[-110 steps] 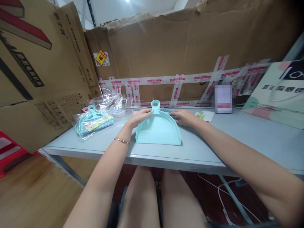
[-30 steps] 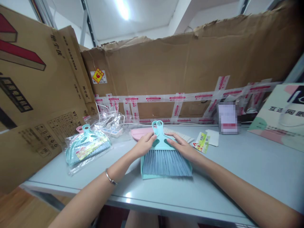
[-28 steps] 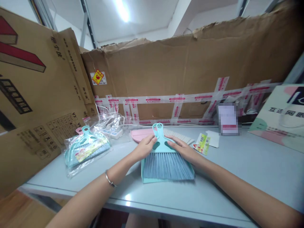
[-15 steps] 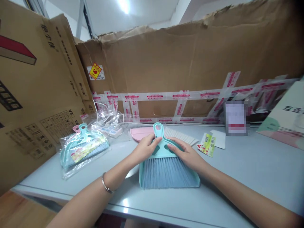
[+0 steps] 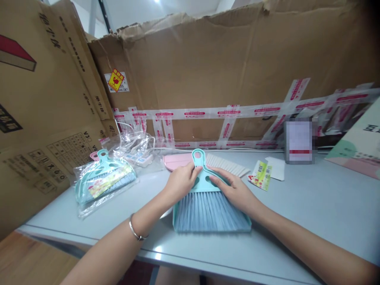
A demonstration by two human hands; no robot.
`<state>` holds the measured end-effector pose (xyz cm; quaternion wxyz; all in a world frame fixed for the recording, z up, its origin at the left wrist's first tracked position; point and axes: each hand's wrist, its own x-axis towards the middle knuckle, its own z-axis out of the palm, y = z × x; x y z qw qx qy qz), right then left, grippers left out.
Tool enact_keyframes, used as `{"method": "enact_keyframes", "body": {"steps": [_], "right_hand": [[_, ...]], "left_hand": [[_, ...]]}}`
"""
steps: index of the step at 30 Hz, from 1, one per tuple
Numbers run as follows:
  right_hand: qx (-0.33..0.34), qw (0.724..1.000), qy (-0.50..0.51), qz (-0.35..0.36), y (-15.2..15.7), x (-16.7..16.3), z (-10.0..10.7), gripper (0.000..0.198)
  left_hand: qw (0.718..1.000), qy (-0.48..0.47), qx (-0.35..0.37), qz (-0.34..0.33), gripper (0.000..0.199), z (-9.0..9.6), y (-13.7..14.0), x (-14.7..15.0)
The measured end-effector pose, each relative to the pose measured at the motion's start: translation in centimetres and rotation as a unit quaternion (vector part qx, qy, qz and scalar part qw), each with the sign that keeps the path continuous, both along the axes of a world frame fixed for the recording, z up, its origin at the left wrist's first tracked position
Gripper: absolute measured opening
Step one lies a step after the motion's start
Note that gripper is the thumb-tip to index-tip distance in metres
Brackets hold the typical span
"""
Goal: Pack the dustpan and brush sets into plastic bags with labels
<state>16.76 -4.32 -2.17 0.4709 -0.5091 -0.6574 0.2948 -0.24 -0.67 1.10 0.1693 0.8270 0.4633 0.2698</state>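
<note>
A turquoise hand brush with blue bristles (image 5: 212, 211) lies nested on a matching dustpan (image 5: 175, 225), bristles toward me. My left hand (image 5: 181, 181) grips the left side of the brush just under its looped handle, thumb across the front. On the right, my right hand (image 5: 236, 190) holds the edge of the brush and dustpan, fingers on its front. Behind them lie a pink dustpan (image 5: 175, 161) and a brush with white bristles (image 5: 227, 164), partly hidden by the turquoise set.
A bagged turquoise brush and dustpan set (image 5: 103, 178) lies left, with clear plastic and white cables (image 5: 139, 148) behind it. Printed cards (image 5: 261, 175) and a blurred upright box (image 5: 299, 140) stand right. Large cardboard boxes (image 5: 192, 71) wall off the back of the grey table (image 5: 311, 213).
The view has tilted slightly down, so the background sits higher. Both hands keep their hold on the turquoise brush and dustpan, which have hardly moved.
</note>
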Motion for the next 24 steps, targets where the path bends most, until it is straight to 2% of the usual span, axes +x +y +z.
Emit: {"method": "enact_keyframes", "body": {"steps": [4,8,10,13,14,16,18,21,24], "right_hand": [[0.005,1.0,-0.02,0.002,-0.3,-0.3,0.6,0.038],[0.012,1.0,0.001,-0.001,-0.3,-0.1,1.4,0.037],[-0.006,1.0,-0.013,0.024,0.2,1.3,1.8,0.037],[-0.078,0.994,-0.067,0.043,1.7,5.7,2.3,0.037],[-0.09,0.992,-0.084,0.0,2.4,7.6,2.4,0.036],[-0.08,0.979,-0.118,-0.149,3.7,11.5,2.3,0.032],[-0.076,0.958,-0.131,-0.244,4.8,14.6,1.7,0.028],[-0.078,0.943,-0.125,-0.297,5.6,16.8,0.2,0.026],[-0.037,0.951,-0.086,-0.294,5.6,16.5,-1.4,0.032]], "left_hand": [[0.996,-0.08,-0.023,-0.026,0.034,0.3,0.0,-0.4],[0.971,-0.175,-0.131,-0.101,0.03,0.7,-0.4,-1.0],[0.962,-0.184,-0.166,-0.117,0.03,0.6,-0.6,-1.2],[0.963,-0.178,-0.18,-0.092,0.025,0.1,-0.7,-1.1],[0.963,-0.178,-0.186,-0.084,0.024,-0.1,-0.6,-1.1],[0.96,-0.182,-0.198,-0.074,0.022,-0.3,-0.5,-0.9],[0.958,-0.189,-0.203,-0.073,0.023,-0.5,-0.5,-0.9],[0.955,-0.197,-0.208,-0.076,0.024,-0.5,-0.4,-0.9],[0.955,-0.198,-0.21,-0.075,0.022,-0.4,-0.5,-0.9]]}}
